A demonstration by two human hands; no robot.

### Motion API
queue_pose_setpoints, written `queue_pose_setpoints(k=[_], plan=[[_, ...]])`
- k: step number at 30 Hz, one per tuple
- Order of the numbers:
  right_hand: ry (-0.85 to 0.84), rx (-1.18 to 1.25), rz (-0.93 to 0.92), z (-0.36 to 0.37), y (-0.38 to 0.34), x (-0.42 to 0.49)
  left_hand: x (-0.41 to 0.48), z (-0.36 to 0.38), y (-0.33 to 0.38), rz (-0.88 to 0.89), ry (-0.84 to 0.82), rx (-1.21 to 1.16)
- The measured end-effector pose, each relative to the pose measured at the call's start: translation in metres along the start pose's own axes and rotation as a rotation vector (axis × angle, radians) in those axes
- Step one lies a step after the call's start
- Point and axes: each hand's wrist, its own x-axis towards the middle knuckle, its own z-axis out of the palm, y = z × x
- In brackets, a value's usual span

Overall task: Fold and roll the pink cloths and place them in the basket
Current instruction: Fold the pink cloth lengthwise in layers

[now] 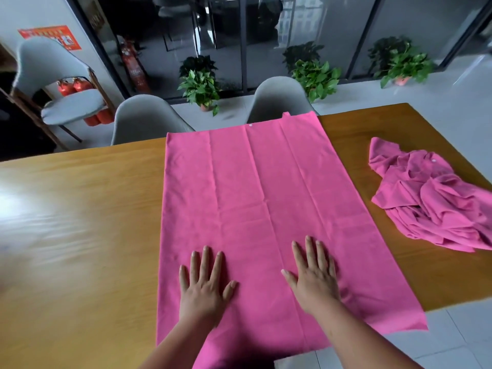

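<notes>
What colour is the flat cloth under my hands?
Plain pink flat cloth, clearest in the head view.

Both forearms run off the bottom of the frame. The left hand (203,286) and right hand (314,278), lying flat, cover part of the spread pink cloth (253,195) at lower centre, and its near edge is partly lost behind the arms. The crumpled pink heap (431,201) is clipped by the right edge, and I cannot tell how many cloths are in it. The table (80,235) is smeared with glare at the left. At upper left the print on the red poster (50,35) is too small to read, and the red extinguishers (70,86) are half hidden behind a grey chair (72,106).
</notes>
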Motion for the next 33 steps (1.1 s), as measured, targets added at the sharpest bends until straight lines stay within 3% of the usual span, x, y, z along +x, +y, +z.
queue_pose_setpoints(k=[8, 19, 33], plan=[[-0.114, 0.022, -0.056, -0.023, -0.024, -0.038, -0.037, -0.026, -0.003, 0.033, -0.093, 0.053], [-0.131, 0.132, -0.165, -0.033, -0.086, -0.115, -0.11, -0.043, -0.024, 0.095, -0.148, 0.065], [-0.104, 0.134, -0.09, -0.061, -0.188, -0.088, -0.043, -0.093, -0.104, 0.225, -0.09, 0.111]])
